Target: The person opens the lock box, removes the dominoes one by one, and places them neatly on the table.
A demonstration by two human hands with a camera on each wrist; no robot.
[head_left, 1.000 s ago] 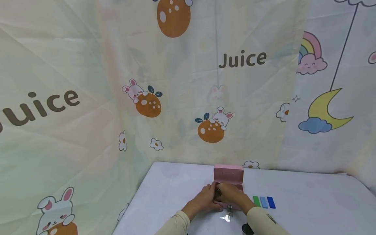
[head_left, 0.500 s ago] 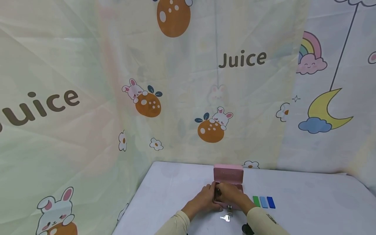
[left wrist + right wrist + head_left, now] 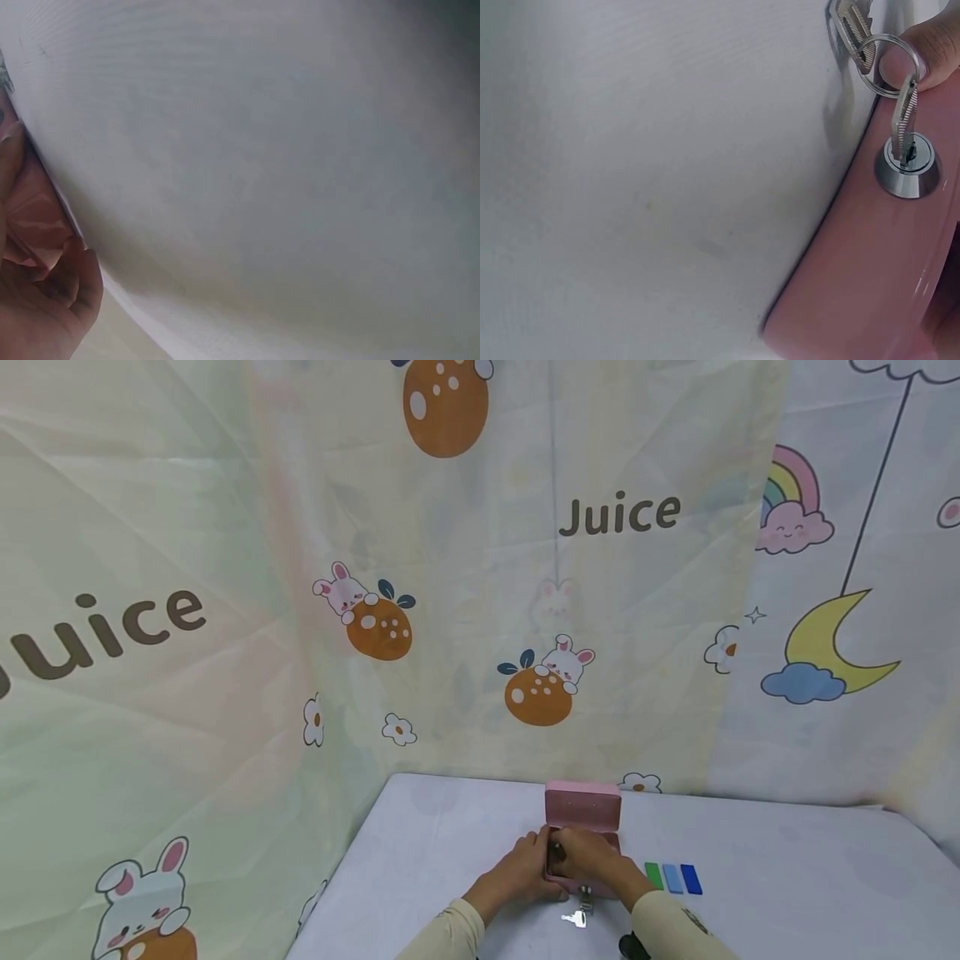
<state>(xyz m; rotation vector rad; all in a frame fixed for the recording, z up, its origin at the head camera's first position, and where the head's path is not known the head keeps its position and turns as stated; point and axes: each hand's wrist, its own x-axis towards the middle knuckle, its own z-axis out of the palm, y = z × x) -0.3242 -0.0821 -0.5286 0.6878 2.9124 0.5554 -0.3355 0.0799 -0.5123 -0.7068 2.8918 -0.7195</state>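
Observation:
A pink lockable box [image 3: 583, 808] stands on the table with its lid raised. My left hand [image 3: 527, 866] grips the box's left side, its thumb at the front wall. In the left wrist view the fingers of that left hand [image 3: 45, 300] press on the pink wall. My right hand [image 3: 588, 853] reaches down inside the box, fingertips hidden, so what they touch cannot be seen. A key [image 3: 904, 120] sits in the round metal lock [image 3: 907, 176] on the front wall. From its ring [image 3: 889, 41] hangs a second key [image 3: 855, 34].
On the white table [image 3: 787, 877], right of the box, lie three flat strips side by side: a green strip [image 3: 654, 875], a light blue strip [image 3: 672, 878] and a dark blue strip [image 3: 692, 879]. A printed curtain [image 3: 465, 568] rises behind the table.
Both hands and the box stay in place. Only a very slight shift of the head view shows.

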